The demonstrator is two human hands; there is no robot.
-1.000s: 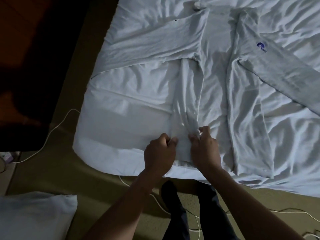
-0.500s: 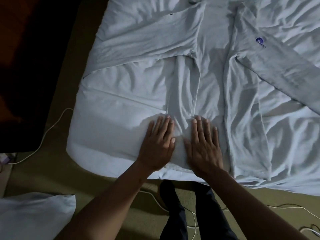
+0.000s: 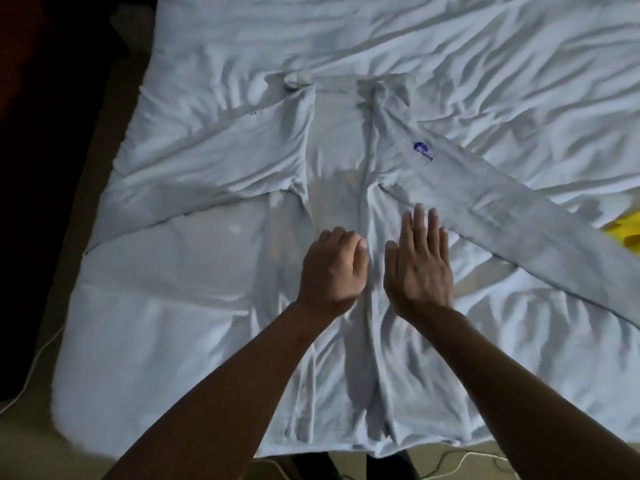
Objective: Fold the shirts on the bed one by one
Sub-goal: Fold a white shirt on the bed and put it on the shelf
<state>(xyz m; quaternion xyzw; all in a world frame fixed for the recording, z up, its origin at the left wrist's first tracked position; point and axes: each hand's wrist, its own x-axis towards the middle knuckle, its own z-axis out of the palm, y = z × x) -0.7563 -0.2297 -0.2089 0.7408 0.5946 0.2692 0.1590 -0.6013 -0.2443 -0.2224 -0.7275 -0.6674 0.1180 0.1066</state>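
Both hands [image 3: 374,268] on white shirt [image 3: 346,161]

I'm in a dim bedroom, at home by the look of it: a bed [image 3: 145,334] dressed in a crumpled white sheet [image 3: 485,57] fills my view, a white shirt [image 3: 332,157] spread flat across it, olive floor [image 3: 20,441] beside the mattress, and a white cable [image 3: 33,372] trailing along the floor.

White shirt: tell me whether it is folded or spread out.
Partly folded. The white shirt has its side panels turned inward, but the logo sleeve lies stretched out to the right.
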